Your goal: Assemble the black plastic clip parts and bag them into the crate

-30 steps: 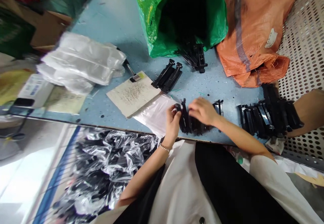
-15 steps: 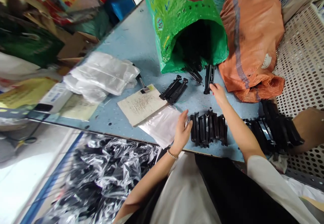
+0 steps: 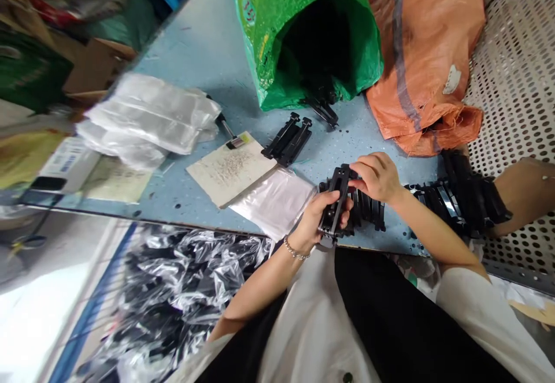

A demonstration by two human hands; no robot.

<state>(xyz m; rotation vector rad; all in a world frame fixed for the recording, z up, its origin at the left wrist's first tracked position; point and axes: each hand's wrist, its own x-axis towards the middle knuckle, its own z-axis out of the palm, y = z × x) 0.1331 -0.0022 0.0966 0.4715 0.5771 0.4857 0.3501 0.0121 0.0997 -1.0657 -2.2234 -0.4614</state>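
Note:
A long, slotted black plastic part [image 3: 333,203] is held tilted near the table's front edge. My left hand [image 3: 311,216] is closed around its lower half, thumb on top. At its upper end, the fingertips of my right hand [image 3: 378,177] pinch the part; exactly where they touch is partly hidden. Beneath and behind it lies a row of similar black parts [image 3: 368,211], partly covered by my hands. Two more black parts [image 3: 287,140] lie side by side to the left, and others poke from the mouth of the green bag [image 3: 262,82].
An orange woven sack [image 3: 427,54] leans beside a perforated metal panel [image 3: 511,82]. More black parts [image 3: 459,201] are piled at right. Clear plastic bags [image 3: 151,111], a stained board [image 3: 229,166] and a flat clear bag [image 3: 275,201] lie left. Plastic-wrapped black items [image 3: 186,290] sit below the table edge.
My right hand has brought a black part from near the green bag's mouth back towards me. My left hand, empty before, is now closed around it. The view has shifted slightly.

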